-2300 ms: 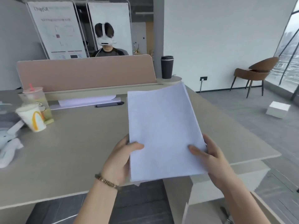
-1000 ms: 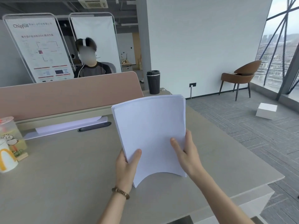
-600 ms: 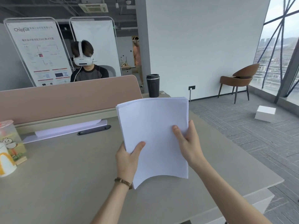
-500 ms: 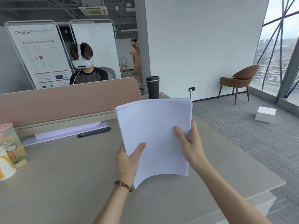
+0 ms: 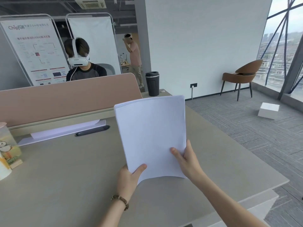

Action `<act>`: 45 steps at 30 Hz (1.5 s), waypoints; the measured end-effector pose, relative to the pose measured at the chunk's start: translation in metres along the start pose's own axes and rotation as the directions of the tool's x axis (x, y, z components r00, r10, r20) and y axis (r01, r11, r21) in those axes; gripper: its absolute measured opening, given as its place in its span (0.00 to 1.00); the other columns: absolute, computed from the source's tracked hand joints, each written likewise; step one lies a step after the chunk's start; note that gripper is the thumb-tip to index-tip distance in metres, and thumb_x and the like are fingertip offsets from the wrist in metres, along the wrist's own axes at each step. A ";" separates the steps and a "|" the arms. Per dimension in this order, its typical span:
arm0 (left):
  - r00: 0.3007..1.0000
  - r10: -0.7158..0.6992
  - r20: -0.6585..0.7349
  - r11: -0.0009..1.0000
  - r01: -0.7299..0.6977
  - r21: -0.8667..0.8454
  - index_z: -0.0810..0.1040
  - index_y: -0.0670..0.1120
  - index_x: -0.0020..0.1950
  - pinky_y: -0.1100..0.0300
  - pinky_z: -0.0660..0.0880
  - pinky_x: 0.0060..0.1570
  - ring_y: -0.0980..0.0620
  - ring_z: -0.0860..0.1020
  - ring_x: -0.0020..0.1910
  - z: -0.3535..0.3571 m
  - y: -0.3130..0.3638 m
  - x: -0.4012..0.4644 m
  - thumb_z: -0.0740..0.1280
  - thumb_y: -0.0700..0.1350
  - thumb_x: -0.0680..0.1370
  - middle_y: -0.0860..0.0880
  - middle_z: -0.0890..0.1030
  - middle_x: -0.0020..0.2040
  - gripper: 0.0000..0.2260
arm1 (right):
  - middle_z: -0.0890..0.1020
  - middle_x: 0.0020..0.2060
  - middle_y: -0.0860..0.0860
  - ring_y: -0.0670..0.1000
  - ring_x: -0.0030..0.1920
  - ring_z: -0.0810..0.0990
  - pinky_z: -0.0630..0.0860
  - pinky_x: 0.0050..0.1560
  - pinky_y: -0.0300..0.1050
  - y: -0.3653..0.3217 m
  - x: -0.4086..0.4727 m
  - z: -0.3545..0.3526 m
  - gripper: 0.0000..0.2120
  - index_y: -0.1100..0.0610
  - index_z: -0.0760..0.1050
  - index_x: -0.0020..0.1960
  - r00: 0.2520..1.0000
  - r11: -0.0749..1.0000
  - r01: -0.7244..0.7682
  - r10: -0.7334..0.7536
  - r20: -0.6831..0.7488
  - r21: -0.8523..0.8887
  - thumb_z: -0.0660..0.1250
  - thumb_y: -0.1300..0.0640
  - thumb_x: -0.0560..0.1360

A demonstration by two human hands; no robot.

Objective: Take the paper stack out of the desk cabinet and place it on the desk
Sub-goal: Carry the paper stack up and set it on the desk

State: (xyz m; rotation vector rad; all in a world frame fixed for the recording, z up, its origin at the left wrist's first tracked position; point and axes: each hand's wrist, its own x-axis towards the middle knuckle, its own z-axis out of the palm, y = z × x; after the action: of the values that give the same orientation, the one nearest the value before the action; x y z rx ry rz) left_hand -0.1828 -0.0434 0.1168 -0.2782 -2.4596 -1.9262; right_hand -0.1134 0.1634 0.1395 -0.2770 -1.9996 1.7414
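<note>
Paper stack: light, floppy, loose sheets apt to slide; lower edge bows. Left hand and right hand pinch the bottom corners above the desk.

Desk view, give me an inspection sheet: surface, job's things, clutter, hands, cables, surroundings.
Surface: beige desk, mostly bare near the hands, pink divider panel along its back.
Job's things: paper stack held up over the desk, lower edge curled, not yet laid flat; cabinet not in view.
Clutter: drink cups at the left edge; black tumbler at the far corner; white sheet and a dark slot by the divider.
Hands: left hand grips the stack's lower left corner; right hand grips its lower right edge.
Cables: nothing seen on the desk.
Surroundings: two people beyond the divider, brown chair, white box on the floor.
</note>
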 end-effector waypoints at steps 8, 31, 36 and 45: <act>0.999 0.037 -0.007 0.993 -0.036 0.109 0.83 0.51 0.47 0.65 0.77 0.45 0.66 0.82 0.44 0.007 0.003 0.014 0.77 0.49 0.71 0.58 0.86 0.44 0.08 | 0.84 0.50 0.45 0.46 0.49 0.85 0.82 0.50 0.50 0.012 0.005 0.008 0.11 0.52 0.71 0.55 0.988 0.996 -0.088 0.088 -0.124 0.005 0.70 0.51 0.77; 0.994 -0.097 0.044 0.982 0.088 0.169 0.75 0.45 0.50 0.69 0.69 0.33 0.58 0.78 0.40 0.144 0.034 0.108 0.78 0.48 0.68 0.56 0.80 0.44 0.17 | 0.85 0.51 0.52 0.55 0.48 0.86 0.82 0.55 0.58 0.053 0.166 -0.099 0.26 0.49 0.76 0.60 0.950 0.931 -0.313 0.305 -0.071 -0.187 0.69 0.56 0.61; 0.989 -0.145 0.039 0.972 0.135 0.190 0.75 0.45 0.50 0.62 0.73 0.37 0.55 0.79 0.40 0.161 0.032 0.129 0.78 0.49 0.67 0.54 0.80 0.45 0.18 | 0.84 0.55 0.59 0.59 0.51 0.84 0.80 0.53 0.56 0.057 0.186 -0.112 0.34 0.57 0.74 0.67 0.951 0.933 -0.298 0.309 0.026 -0.201 0.66 0.61 0.59; 0.993 -0.114 -0.015 0.948 0.113 0.298 0.71 0.42 0.49 0.57 0.77 0.36 0.50 0.80 0.39 0.190 0.032 0.154 0.71 0.50 0.70 0.50 0.81 0.44 0.16 | 0.85 0.50 0.56 0.57 0.48 0.82 0.76 0.50 0.48 0.075 0.219 -0.127 0.26 0.54 0.75 0.67 0.946 0.915 -0.307 0.324 0.020 -0.263 0.68 0.69 0.70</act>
State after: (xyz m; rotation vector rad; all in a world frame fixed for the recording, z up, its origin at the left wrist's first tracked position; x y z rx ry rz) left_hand -0.3098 0.1680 0.1186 -0.1361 -2.7739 -1.5526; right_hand -0.2553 0.3860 0.1243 -0.6733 -2.3341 1.6868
